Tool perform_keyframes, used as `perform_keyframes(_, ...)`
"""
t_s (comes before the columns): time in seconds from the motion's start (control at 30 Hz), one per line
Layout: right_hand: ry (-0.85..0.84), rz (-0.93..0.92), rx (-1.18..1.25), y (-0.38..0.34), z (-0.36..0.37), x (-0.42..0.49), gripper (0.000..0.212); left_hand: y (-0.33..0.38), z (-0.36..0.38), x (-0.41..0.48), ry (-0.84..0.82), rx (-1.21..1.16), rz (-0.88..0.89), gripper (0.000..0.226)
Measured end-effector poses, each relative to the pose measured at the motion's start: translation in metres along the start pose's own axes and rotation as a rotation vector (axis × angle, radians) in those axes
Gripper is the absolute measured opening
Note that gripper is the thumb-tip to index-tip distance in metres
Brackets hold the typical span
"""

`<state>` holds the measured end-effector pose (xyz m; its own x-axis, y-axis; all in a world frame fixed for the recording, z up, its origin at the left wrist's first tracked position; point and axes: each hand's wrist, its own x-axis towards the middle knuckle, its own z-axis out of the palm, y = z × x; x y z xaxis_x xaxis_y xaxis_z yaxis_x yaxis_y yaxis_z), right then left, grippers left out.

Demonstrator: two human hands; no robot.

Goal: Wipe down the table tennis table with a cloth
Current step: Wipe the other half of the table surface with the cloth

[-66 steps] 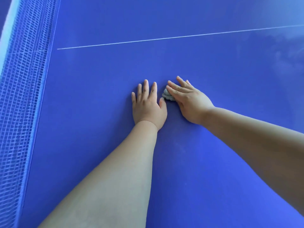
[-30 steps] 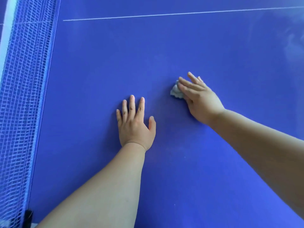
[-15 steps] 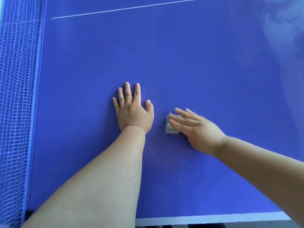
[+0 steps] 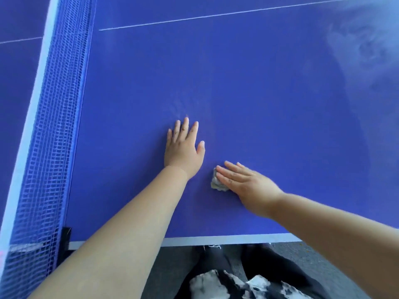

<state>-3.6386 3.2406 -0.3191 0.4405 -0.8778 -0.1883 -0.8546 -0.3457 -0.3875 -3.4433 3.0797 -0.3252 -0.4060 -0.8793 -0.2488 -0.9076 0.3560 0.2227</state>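
The blue table tennis table [image 4: 259, 93] fills the view. My left hand [image 4: 183, 151] lies flat on it, palm down, fingers straight and spread. Just to its right, my right hand [image 4: 246, 184] presses a small crumpled grey cloth [image 4: 217, 182] onto the surface with straight fingers. Most of the cloth is hidden under the fingers; only its left part shows. The two hands are a short gap apart.
The blue net [image 4: 54, 126] with a white top band runs along the left. A white centre line [image 4: 216, 16] crosses at the top. The table's white near edge [image 4: 216, 239] lies just below my arms, with grey floor and my dark clothing beneath.
My right hand slid the cloth from farther out back toward the near edge, ending beside my left hand. The near edge has come into view. My left hand stays flat.
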Motion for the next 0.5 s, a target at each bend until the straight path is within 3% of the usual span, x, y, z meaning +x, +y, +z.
perform_keyframes(0.07,-0.019,0.099,-0.062,0.024,-0.02,0.018,0.082,-0.012,0.006,-0.044,-0.006,-0.001,0.013,0.065)
perform_keyframes(0.17,0.019,0.394,-0.089,0.055,-0.037,0.041,0.083,-0.036,0.021,-0.104,-0.02,0.042,-0.04,0.068)
perform_keyframes(0.27,0.058,0.495,-0.017,0.037,-0.018,0.037,0.091,-0.053,0.033,-0.139,-0.005,0.097,-0.064,0.072)
perform_keyframes(0.4,0.195,0.293,-0.067,-0.051,0.033,-0.022,0.081,-0.053,0.035,-0.138,0.031,0.078,-0.082,0.071)
perform_keyframes(0.5,0.136,0.11,-0.087,-0.076,0.039,-0.052,0.075,-0.053,0.035,-0.137,0.047,0.066,-0.077,0.072)
